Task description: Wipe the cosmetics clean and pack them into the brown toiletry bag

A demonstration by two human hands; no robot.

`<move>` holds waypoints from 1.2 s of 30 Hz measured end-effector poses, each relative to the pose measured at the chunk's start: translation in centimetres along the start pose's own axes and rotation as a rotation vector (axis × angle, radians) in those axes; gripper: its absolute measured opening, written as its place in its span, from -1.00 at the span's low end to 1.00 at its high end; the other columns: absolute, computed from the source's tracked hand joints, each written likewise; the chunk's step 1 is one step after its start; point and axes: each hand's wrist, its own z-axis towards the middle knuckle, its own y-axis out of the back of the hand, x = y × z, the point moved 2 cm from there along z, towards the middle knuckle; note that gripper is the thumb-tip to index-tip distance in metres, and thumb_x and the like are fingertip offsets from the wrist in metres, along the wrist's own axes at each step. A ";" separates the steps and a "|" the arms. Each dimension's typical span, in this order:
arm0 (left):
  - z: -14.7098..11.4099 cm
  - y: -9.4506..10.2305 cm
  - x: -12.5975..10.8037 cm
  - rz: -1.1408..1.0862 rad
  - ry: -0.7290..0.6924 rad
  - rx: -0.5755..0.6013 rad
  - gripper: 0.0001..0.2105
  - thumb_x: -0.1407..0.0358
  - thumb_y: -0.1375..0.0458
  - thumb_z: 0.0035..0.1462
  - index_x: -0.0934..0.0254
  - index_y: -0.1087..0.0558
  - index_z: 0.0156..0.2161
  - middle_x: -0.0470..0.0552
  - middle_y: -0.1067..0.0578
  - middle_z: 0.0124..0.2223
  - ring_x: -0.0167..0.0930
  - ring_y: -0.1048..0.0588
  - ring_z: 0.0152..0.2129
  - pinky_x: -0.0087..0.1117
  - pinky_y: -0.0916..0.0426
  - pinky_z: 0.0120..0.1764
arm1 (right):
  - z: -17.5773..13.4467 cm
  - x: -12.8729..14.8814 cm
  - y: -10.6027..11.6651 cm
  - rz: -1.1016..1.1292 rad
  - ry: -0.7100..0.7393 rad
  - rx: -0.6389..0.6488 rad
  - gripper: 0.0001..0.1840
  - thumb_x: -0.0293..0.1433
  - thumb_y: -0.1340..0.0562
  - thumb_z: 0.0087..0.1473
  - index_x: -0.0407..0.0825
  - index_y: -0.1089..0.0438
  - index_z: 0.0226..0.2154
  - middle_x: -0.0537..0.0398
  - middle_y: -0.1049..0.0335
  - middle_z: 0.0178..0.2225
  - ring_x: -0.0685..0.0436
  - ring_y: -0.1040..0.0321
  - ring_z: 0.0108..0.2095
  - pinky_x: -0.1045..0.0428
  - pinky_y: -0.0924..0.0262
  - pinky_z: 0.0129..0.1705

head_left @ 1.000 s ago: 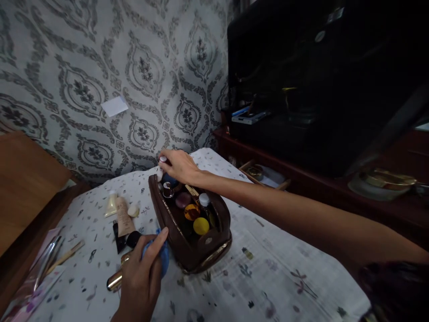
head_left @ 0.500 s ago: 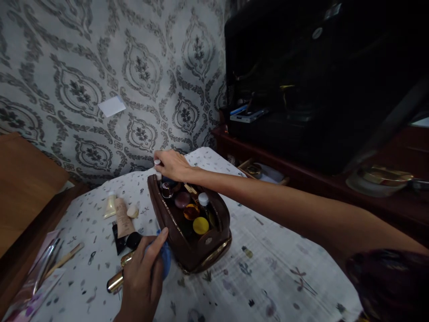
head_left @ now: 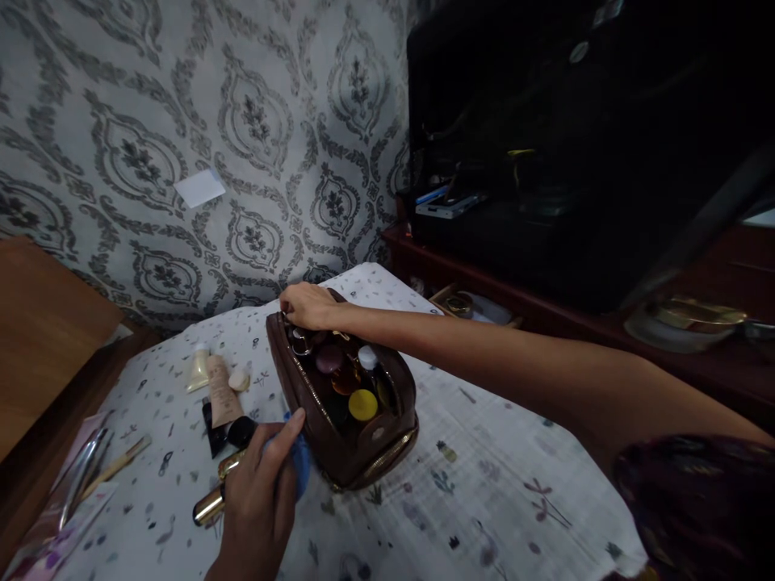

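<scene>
A brown makeup bag (head_left: 291, 367) lies unzipped on the patterned cloth. Inside it are a yellow round lid (head_left: 363, 405), a mauve round lid (head_left: 329, 359), a white cap (head_left: 366, 357) and other small containers. My right hand (head_left: 307, 307) reaches over to the bag's far end, fingers bent down at its opening; their tips and anything in them are hidden. My left hand (head_left: 261, 484) rests on the near side, its index finger stretched against the bag's side. Beneath and beside that hand show a blue object (head_left: 301, 466) and a gold tube (head_left: 209, 507).
Left of the bag lie a beige tube (head_left: 223, 391), a cream tube (head_left: 198, 369), a small pale round item (head_left: 239, 379) and a black tube (head_left: 215, 432). Brushes (head_left: 90, 468) lie at the left edge. A large black screen (head_left: 545, 161) stands at the right, near the patterned wall.
My right hand has lowered slightly at the bag's far end. The small white-topped item in its fingers is out of sight now. My left hand stays in place.
</scene>
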 end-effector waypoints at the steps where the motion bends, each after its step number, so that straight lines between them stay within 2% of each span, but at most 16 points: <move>1: 0.0 0.0 0.0 0.007 -0.002 0.000 -0.56 0.51 0.03 0.26 0.22 -0.31 0.21 0.11 -0.50 -0.12 -0.42 -0.55 -0.27 -0.50 -0.41 -0.32 | 0.0 -0.1 0.0 0.005 0.002 -0.002 -0.70 -0.47 -0.26 0.04 0.06 -0.51 -0.13 0.04 -0.53 -0.07 -0.16 -0.45 -0.04 0.06 -0.28 -0.15; 9: 0.1 0.2 -0.1 0.029 -0.012 0.008 -0.59 0.49 0.02 0.27 0.26 -0.32 0.19 0.08 -0.51 -0.16 -0.44 -0.55 -0.32 -0.53 -0.39 -0.36 | -0.2 -0.4 1.1 0.076 0.033 -0.047 -0.72 -0.51 -0.24 0.01 -0.01 -0.56 -0.20 0.02 -0.57 -0.15 -0.17 -0.45 -0.10 0.08 -0.27 -0.16; 15: 0.3 0.3 -0.6 0.007 0.027 0.023 -0.56 0.47 0.05 0.29 0.18 -0.27 0.24 0.03 -0.47 -0.19 -0.48 -0.51 -0.36 -0.55 -0.36 -0.38 | -1.7 -0.5 2.5 0.162 0.087 -0.116 -0.79 -0.51 -0.26 0.02 -0.08 -0.57 -0.25 0.02 -0.57 -0.27 -0.10 -0.44 -0.22 0.11 -0.19 -0.25; 19: 0.4 0.5 -0.8 -0.020 0.041 0.020 -0.56 0.48 0.05 0.29 0.19 -0.28 0.23 0.01 -0.45 -0.25 -0.49 -0.48 -0.39 -0.55 -0.35 -0.38 | -4.3 -0.2 3.8 0.221 0.165 -0.201 -0.81 -0.53 -0.22 0.06 -0.11 -0.57 -0.31 0.07 -0.54 -0.34 -0.05 -0.40 -0.29 0.11 -0.14 -0.26; 25: 0.1 0.7 -0.9 -0.009 0.067 0.041 -0.58 0.44 0.06 0.31 0.21 -0.26 0.24 0.04 -0.49 -0.21 -0.46 -0.50 -0.34 -0.51 -0.37 -0.32 | -9.7 0.4 5.3 0.360 0.213 -0.382 -0.79 -0.48 -0.15 0.14 -0.12 -0.52 -0.32 0.14 -0.48 -0.41 0.00 -0.32 -0.37 0.10 -0.11 -0.27; 27: -0.3 0.7 -0.8 0.004 0.101 0.023 -0.58 0.41 0.05 0.32 0.19 -0.24 0.25 0.06 -0.52 -0.15 -0.43 -0.52 -0.31 -0.47 -0.39 -0.29 | -11.5 0.5 5.1 0.431 0.198 -0.421 -0.79 -0.41 -0.16 0.18 -0.10 -0.50 -0.36 0.18 -0.44 -0.47 0.02 -0.30 -0.43 0.12 -0.11 -0.33; 31: -1.9 0.8 0.1 0.051 0.265 0.004 -0.57 0.27 0.03 0.32 0.26 -0.21 0.25 0.16 -0.53 -0.01 -0.33 -0.55 -0.21 -0.37 -0.42 -0.23 | -14.7 0.8 3.9 0.543 0.180 -0.464 -0.69 -0.26 -0.19 0.22 -0.08 -0.43 -0.47 0.23 -0.34 -0.60 0.07 -0.22 -0.56 0.15 -0.05 -0.47; 33: -2.9 0.8 1.0 0.056 0.336 0.032 -0.60 0.25 0.04 0.32 0.29 -0.27 0.21 0.17 -0.53 0.00 -0.30 -0.56 -0.18 -0.35 -0.43 -0.22 | -16.1 1.4 3.3 0.535 0.189 -0.497 -0.65 -0.23 -0.22 0.21 -0.07 -0.40 -0.53 0.23 -0.30 -0.64 0.08 -0.18 -0.59 0.14 -0.02 -0.50; 36: -4.5 1.0 2.3 0.055 0.356 0.071 -0.68 0.26 0.06 0.31 0.29 -0.38 0.08 0.13 -0.56 -0.05 -0.30 -0.55 -0.14 -0.31 -0.44 -0.12 | -17.9 2.9 2.4 0.462 0.252 -0.542 -0.60 -0.25 -0.21 0.23 -0.03 -0.34 -0.61 0.21 -0.28 -0.65 0.05 -0.17 -0.60 0.10 -0.05 -0.50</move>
